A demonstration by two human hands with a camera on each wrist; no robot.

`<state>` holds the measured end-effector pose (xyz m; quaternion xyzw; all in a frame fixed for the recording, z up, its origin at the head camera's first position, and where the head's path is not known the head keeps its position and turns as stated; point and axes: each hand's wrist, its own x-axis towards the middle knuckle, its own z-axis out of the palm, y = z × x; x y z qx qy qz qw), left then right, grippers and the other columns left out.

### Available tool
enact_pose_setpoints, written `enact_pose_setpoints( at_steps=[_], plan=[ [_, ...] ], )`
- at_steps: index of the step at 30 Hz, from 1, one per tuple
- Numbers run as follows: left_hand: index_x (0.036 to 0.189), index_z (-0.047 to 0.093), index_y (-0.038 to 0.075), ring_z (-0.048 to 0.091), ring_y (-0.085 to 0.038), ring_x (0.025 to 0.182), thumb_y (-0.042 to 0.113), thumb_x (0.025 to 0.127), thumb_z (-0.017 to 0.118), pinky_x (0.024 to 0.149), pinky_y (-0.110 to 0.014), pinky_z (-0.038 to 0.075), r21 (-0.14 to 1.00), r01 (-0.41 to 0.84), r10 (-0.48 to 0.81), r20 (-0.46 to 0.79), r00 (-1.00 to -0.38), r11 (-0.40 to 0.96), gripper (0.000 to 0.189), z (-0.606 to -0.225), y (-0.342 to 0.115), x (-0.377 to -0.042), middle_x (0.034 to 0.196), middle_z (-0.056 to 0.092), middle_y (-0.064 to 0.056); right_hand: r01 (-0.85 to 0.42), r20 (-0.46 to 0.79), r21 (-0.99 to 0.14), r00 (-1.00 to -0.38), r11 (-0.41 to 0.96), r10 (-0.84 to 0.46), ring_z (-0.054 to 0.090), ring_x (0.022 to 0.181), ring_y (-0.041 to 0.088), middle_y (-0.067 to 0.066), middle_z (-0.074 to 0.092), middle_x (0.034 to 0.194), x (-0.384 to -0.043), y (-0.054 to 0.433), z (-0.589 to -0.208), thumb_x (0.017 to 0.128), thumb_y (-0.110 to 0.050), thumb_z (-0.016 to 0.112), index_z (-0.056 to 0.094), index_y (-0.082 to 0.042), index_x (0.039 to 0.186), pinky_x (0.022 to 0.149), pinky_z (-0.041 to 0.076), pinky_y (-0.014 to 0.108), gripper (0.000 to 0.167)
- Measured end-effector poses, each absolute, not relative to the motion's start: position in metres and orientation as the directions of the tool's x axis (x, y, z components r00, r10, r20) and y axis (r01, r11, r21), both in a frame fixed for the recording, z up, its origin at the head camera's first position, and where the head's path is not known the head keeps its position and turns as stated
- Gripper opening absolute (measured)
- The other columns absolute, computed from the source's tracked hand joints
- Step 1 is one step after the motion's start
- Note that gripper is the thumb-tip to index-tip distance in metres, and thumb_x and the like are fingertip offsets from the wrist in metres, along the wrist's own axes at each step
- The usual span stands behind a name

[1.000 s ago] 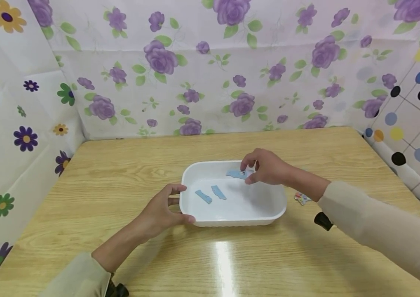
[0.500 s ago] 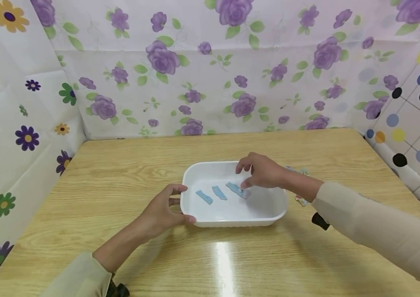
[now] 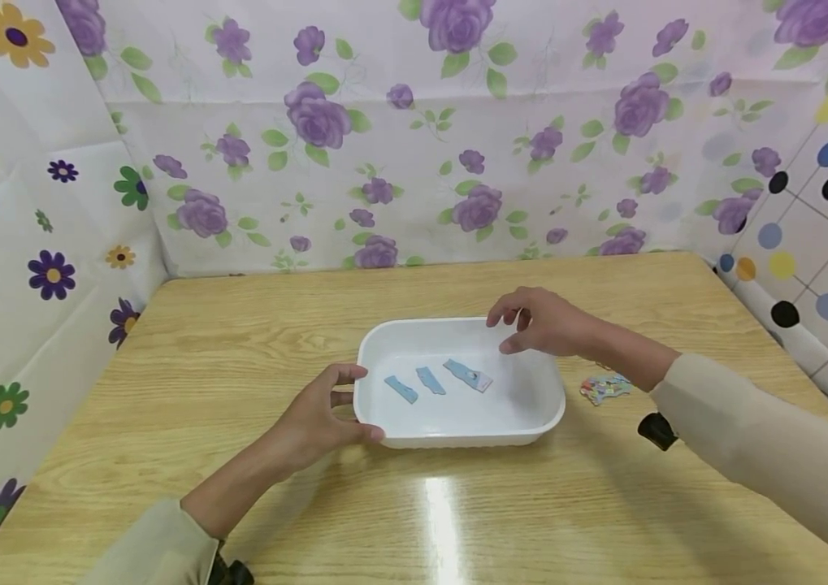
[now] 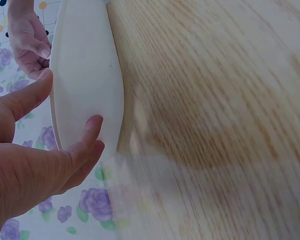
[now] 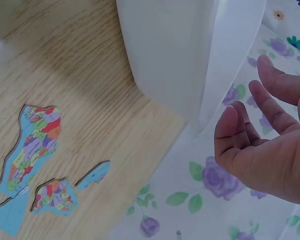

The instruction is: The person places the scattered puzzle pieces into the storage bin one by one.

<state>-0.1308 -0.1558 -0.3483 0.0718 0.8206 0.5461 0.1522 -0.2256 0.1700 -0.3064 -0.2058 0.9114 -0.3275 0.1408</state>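
left hand (image 3: 314, 418): we see it holding the left end of the tray, thumb over the near corner, fingers against the outer wall.
right hand (image 3: 548, 323): we see it above the far right part of the tray, fingers loosely bent, thumb and fingertips apart.
white tray (image 3: 501, 410): we find it flat on the wooden table (image 3: 267, 325), in front of us.
left strip (image 3: 401, 389): we see a slim blue piece inside the tray, nearest the left hand.
middle strip (image 3: 431, 380): we find this blue piece just beside it, also slanted.
right strip (image 3: 468, 374): we see a longer blue piece with a pale end, nearest the right hand.
large patch (image 5: 35, 150): we see many colours with blue edges, on the table right of the tray.
blue wedge (image 5: 11, 212): we cannot tell whether it touches the large patch.
small patch (image 5: 55, 196): we find it near the wedge, many-coloured, blue-edged.
blue sliver (image 5: 93, 174): we see it near the small patch.
backdrop (image 3: 414, 146): we face purple flowers on white.
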Motion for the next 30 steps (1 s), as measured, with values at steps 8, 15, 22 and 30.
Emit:
enact_pose_setpoints(
  at_steps=[8,15,22,30],
  plan=[
    [0.137,0.040,0.005,0.050,-0.034,0.124,0.016,0.068,0.088,0.086,-0.036,0.054,0.913,-0.073,0.258,-0.189,-0.947,0.401,0.085,-0.350,-0.154,-0.131,0.139,0.041,-0.014,-0.277,-0.095,-0.693,-0.881,0.666,-0.464,0.052,0.095,0.028,0.018,0.053,0.114,-0.226,0.193,-0.301,0.085,-0.009,0.073,0.065,-0.006,0.114,0.074,0.049,0.035,0.031],
    [0.137,0.040,0.005,0.050,-0.034,0.124,0.016,0.068,0.088,0.086,-0.036,0.054,0.908,-0.070,0.257,-0.189,-0.948,0.413,0.085,-0.350,-0.155,-0.131,0.139,0.041,-0.015,-0.261,-0.090,-0.712,-0.887,0.652,-0.453,0.050,0.096,0.028,0.018,0.051,0.116,-0.223,0.209,-0.296,0.087,-0.010,0.071,0.064,-0.003,0.116,0.074,0.049,0.036,0.031],
    [0.138,0.038,0.004,0.049,-0.036,0.125,0.016,0.070,0.087,0.086,-0.036,0.054,0.914,-0.073,0.268,-0.192,-0.944,0.400,0.085,-0.348,-0.155,-0.130,0.140,0.039,-0.016,-0.258,-0.095,-0.714,-0.885,0.651,-0.455,0.051,0.095,0.028,0.019,0.052,0.116,-0.222,0.214,-0.296,0.087,-0.011,0.071,0.064,-0.004,0.117,0.075,0.049,0.035,0.031],
    [0.138,0.038,0.003,0.049,-0.037,0.124,0.016,0.070,0.087,0.085,-0.036,0.054,0.919,-0.068,0.279,-0.187,-0.942,0.388,0.085,-0.348,-0.155,-0.131,0.140,0.039,-0.017,-0.247,-0.088,-0.705,-0.900,0.665,-0.428,0.053,0.093,0.027,0.015,0.055,0.112,-0.223,0.230,-0.296,0.088,-0.014,0.071,0.064,-0.007,0.116,0.076,0.050,0.039,0.030]
  ],
)
